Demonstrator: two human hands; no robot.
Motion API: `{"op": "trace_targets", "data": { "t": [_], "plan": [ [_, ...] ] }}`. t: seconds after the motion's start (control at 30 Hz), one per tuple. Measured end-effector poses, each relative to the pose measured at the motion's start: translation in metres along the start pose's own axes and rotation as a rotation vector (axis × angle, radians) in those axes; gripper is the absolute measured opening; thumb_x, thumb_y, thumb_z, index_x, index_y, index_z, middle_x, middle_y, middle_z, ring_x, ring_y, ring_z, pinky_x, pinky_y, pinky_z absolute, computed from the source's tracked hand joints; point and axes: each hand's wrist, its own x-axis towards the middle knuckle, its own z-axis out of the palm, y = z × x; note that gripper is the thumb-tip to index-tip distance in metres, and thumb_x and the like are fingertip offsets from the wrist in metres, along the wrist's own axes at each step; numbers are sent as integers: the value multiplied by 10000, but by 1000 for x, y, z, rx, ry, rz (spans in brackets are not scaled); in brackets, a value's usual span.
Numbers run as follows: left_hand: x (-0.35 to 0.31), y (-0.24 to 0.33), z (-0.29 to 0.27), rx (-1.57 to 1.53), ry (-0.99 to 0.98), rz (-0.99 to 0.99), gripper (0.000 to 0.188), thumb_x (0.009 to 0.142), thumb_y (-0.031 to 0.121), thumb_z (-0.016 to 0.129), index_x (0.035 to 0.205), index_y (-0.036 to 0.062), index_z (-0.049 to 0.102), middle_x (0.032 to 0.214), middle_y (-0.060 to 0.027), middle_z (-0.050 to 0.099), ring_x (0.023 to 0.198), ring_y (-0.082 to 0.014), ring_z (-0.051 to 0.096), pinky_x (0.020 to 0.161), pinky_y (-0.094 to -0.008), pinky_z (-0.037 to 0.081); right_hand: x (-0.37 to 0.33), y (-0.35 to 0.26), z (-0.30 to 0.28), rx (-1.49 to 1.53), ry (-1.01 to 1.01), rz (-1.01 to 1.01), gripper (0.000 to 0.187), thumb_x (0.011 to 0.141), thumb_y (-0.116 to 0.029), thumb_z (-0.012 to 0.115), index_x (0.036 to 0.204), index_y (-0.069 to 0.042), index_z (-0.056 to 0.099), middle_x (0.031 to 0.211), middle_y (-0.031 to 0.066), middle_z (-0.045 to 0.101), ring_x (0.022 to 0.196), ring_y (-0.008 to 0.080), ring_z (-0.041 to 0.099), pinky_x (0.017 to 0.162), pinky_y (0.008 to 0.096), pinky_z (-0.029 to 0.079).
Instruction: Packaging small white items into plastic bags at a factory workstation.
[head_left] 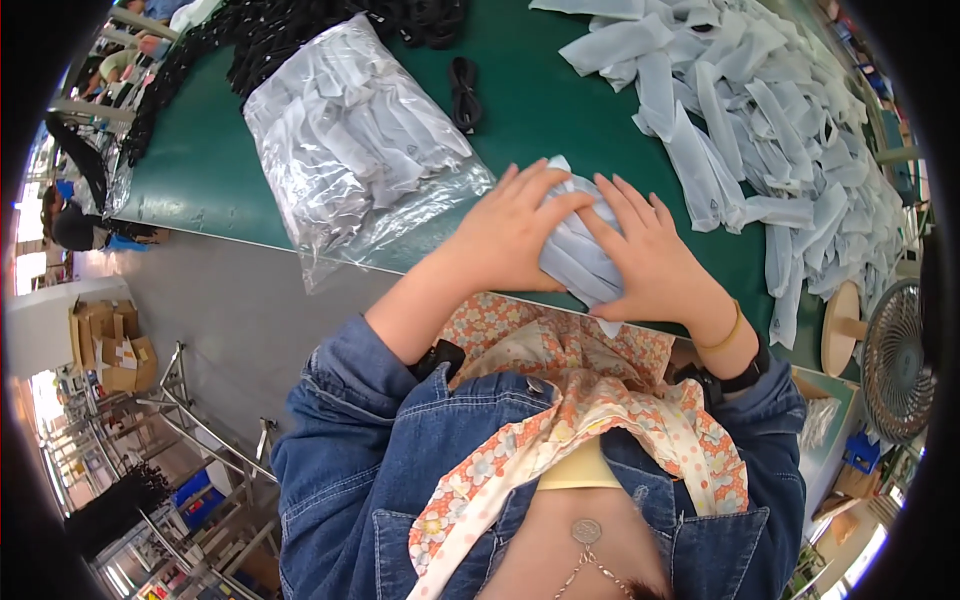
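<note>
Both my hands are wrapped round a bundle of whitish frosted plastic sleeves (582, 245) at the near edge of the green table. My left hand (517, 228) presses it from the left, thumb and fingers bent over its top. From the right, my right hand (655, 250) closes on it with fingers curved. What lies inside the sleeves is hidden. Left of my hands lies a large clear plastic bag (365, 140) filled with similar sleeves, its loose end toward me. Beyond my hands sits a coiled black cable (464, 95).
A big heap of whitish sleeves (760, 110) covers the table's right side. Black coiled cables (290, 45) pile up at the back left. A fan (897, 360) stands at the right, beside a round wooden disc (842, 330). Cardboard boxes (115, 345) and metal racks (190, 425) are on the left.
</note>
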Motion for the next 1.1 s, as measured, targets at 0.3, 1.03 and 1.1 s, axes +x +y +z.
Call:
{"op": "trace_targets", "data": {
  "t": [0.3, 1.03, 1.1],
  "plan": [
    [-19, 12, -25, 45, 171, -70, 761, 571, 224, 815, 1255, 144, 493, 1259, -129, 462, 1218, -356, 428, 1003, -554, 346, 13, 22, 28, 242, 172, 46, 772, 522, -216, 716, 1259, -84, 529, 1259, 213, 465, 1128, 383, 465, 949, 462, 386],
    [-82, -18, -95, 412, 511, -351, 262, 904, 181, 535, 1127, 77, 627, 1188, -102, 609, 1130, -347, 545, 979, -496, 392, 242, -100, 59, -10, 647, 436, 482, 772, -309, 571, 1253, -285, 560, 1229, 209, 493, 1089, 377, 506, 860, 541, 406],
    [-89, -21, -93, 338, 462, -339, 289, 901, 205, 539, 1152, 82, 611, 1191, -110, 605, 1113, -346, 556, 958, -471, 417, 255, -94, 57, 99, 427, 571, 431, 828, -340, 518, 1258, -326, 550, 1274, 222, 466, 1143, 390, 476, 896, 573, 373]
  ]
}}
